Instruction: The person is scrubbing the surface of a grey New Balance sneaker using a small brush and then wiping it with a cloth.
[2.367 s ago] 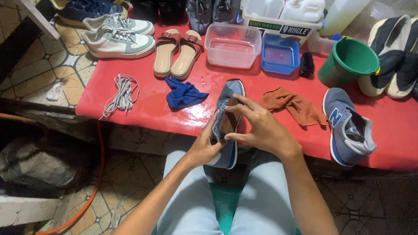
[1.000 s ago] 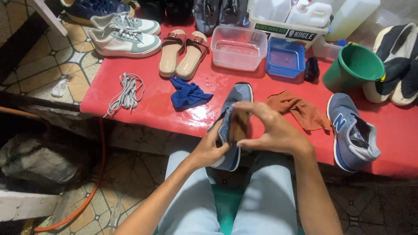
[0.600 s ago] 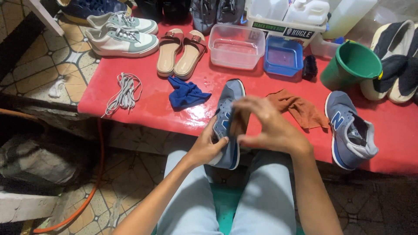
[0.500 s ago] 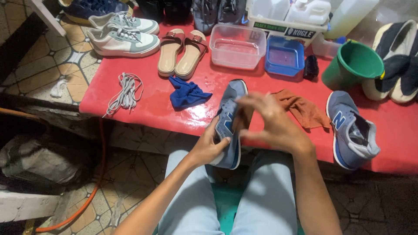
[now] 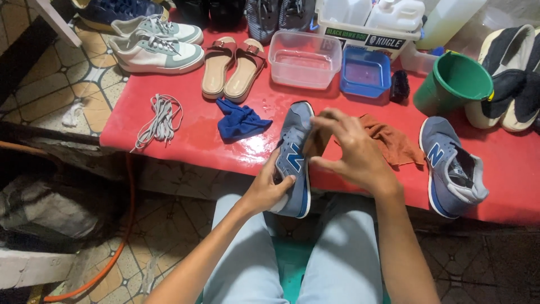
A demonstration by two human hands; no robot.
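The blue-grey suede-and-mesh sneaker (image 5: 293,155) has a matt, napped upper and a smooth rubber sole edge. It lies on the glossy, wet red table top (image 5: 185,141). Beside the sneaker, the crumpled blue cloth (image 5: 241,121) and rust-orange rag (image 5: 391,141) are matt woven fabric; beyond it, the clear tub (image 5: 304,58) is smooth plastic.

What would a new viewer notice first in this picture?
First, the blue-grey sneaker at the red table's near edge, held on its side by the left hand, with the right hand at its opening. Its mate lies to the right, and a green bucket stands behind.
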